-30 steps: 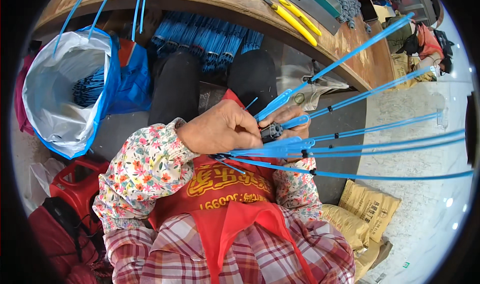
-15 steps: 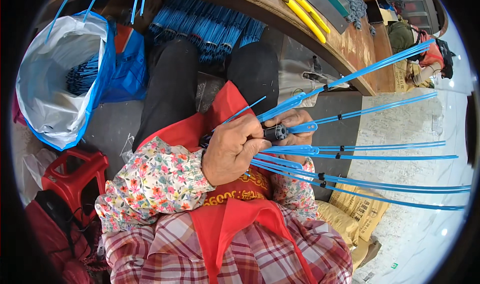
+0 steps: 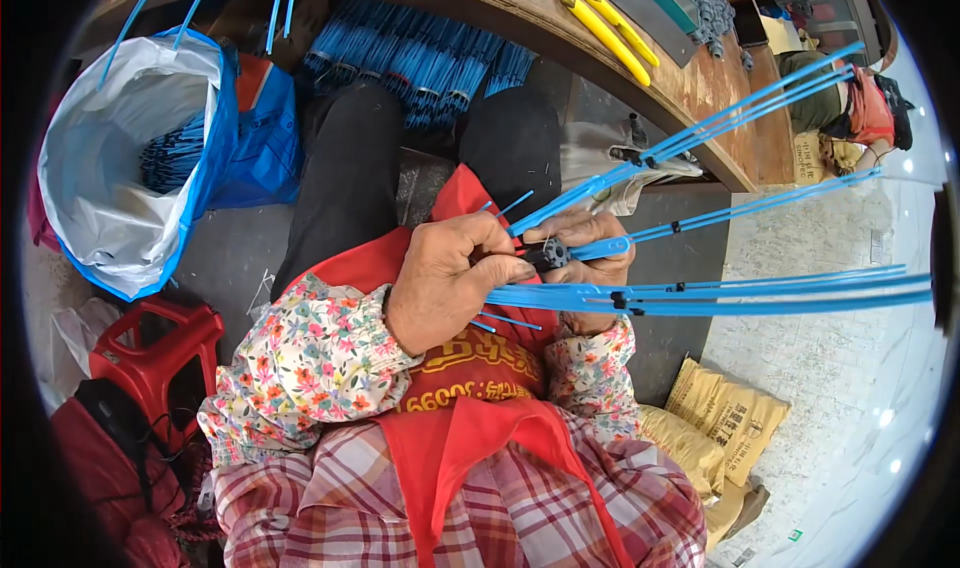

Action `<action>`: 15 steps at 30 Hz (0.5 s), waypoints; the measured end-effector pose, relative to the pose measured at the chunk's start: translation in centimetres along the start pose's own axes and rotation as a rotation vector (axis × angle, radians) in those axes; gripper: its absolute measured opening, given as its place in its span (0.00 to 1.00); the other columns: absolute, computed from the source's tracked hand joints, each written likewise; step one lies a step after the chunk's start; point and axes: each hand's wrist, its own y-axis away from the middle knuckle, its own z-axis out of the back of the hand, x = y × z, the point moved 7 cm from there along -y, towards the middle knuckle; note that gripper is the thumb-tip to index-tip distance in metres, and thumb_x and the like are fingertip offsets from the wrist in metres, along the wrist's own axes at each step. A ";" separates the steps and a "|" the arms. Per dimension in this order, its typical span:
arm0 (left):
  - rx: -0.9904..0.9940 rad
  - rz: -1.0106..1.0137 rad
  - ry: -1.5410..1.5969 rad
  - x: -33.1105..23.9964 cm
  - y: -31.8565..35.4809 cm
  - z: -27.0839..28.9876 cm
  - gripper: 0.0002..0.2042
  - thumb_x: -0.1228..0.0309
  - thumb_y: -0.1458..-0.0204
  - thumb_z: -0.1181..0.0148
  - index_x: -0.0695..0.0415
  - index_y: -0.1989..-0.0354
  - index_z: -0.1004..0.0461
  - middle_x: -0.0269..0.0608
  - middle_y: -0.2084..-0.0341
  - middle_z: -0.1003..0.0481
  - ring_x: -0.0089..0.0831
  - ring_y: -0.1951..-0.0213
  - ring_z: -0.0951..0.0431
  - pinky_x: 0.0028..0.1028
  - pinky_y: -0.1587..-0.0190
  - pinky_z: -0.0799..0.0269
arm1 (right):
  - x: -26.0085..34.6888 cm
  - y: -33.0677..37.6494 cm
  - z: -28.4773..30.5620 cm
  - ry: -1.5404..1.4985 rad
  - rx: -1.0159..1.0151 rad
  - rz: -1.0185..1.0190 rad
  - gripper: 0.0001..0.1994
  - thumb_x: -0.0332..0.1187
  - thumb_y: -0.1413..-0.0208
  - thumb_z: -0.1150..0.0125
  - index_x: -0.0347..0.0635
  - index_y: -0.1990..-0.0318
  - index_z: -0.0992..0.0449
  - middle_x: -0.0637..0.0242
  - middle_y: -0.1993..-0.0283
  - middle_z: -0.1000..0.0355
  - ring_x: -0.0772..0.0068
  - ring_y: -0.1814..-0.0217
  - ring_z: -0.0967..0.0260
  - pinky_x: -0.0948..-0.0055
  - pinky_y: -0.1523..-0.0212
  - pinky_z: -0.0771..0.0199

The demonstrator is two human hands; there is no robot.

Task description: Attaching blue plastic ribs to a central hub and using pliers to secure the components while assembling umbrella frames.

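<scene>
In front of my apron, my left hand (image 3: 445,278) is closed in a pinch beside a small black notched hub (image 3: 547,255). Its thumb and fingers press at the hub's left side, where the ends of several thin blue rods (image 3: 760,300) meet. On the other side, my right hand (image 3: 590,236) is curled round the hub, partly hidden behind the rods. Blue rods with flat, wider inner parts and small black clips fan out from the hub to the right. A few short blue ends stick out past my left hand. How the rods sit in the hub is covered by my fingers.
A blue sack (image 3: 130,168) with a pale lining holds more blue pieces at left. Bundled blue rods (image 3: 420,58) lie beneath the wooden bench (image 3: 700,98), which bears yellow-handled pliers (image 3: 610,33). A red stool (image 3: 155,353) and yellow-brown bags (image 3: 725,418) flank me. Another person (image 3: 860,103) bends at far right.
The lower rods have drawn together into a tighter bunch and swung up, while the upper rods have spread a little. Both hands stay at the hub, having shifted slightly.
</scene>
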 end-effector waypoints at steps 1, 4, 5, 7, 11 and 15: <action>-0.021 0.001 -0.029 -0.1 0.0 0.2 0.06 0.77 0.55 0.38 0.65 0.78 0.28 0.40 0.84 0.30 0.22 0.80 0.30 0.24 0.78 0.37 | -0.1 -0.1 -0.1 0.004 -0.017 -0.018 0.18 0.29 0.62 0.27 0.34 0.64 0.28 0.45 0.65 0.25 0.55 0.59 0.26 0.61 0.58 0.26; 0.021 -0.051 -0.160 -0.6 -0.6 0.5 0.07 0.76 0.55 0.38 0.65 0.79 0.28 0.39 0.84 0.29 0.20 0.80 0.31 0.23 0.78 0.37 | -0.4 -0.4 -0.4 -0.042 -0.040 -0.050 0.17 0.31 0.60 0.28 0.34 0.65 0.28 0.45 0.65 0.25 0.55 0.59 0.26 0.61 0.58 0.26; 0.040 -0.076 -0.224 -0.8 -0.7 0.6 0.07 0.76 0.55 0.38 0.65 0.80 0.28 0.39 0.84 0.29 0.19 0.80 0.31 0.23 0.78 0.38 | -0.5 -0.5 -0.5 -0.091 -0.044 -0.066 0.16 0.32 0.59 0.28 0.34 0.66 0.28 0.45 0.65 0.25 0.55 0.59 0.26 0.61 0.58 0.27; 0.059 -0.003 -0.162 -0.4 -1.1 0.9 0.08 0.76 0.55 0.37 0.65 0.80 0.28 0.38 0.84 0.29 0.18 0.80 0.32 0.22 0.78 0.38 | -0.6 -0.6 -0.5 -0.141 -0.048 -0.081 0.16 0.33 0.58 0.29 0.35 0.66 0.28 0.46 0.64 0.25 0.55 0.60 0.26 0.61 0.58 0.27; 0.110 0.148 0.001 1.3 -1.6 1.3 0.08 0.77 0.56 0.36 0.65 0.81 0.28 0.34 0.86 0.30 0.15 0.81 0.34 0.21 0.79 0.39 | -0.9 -0.4 -0.1 -0.017 -0.018 -0.185 0.17 0.37 0.57 0.29 0.36 0.68 0.29 0.46 0.63 0.26 0.55 0.60 0.27 0.60 0.57 0.26; 0.167 0.187 0.100 2.1 -2.6 1.6 0.09 0.77 0.58 0.34 0.64 0.82 0.29 0.31 0.87 0.31 0.13 0.81 0.35 0.20 0.80 0.40 | -2.0 -0.5 -0.3 -0.028 0.057 -0.194 0.20 0.37 0.60 0.27 0.35 0.67 0.30 0.47 0.61 0.26 0.57 0.61 0.27 0.61 0.56 0.26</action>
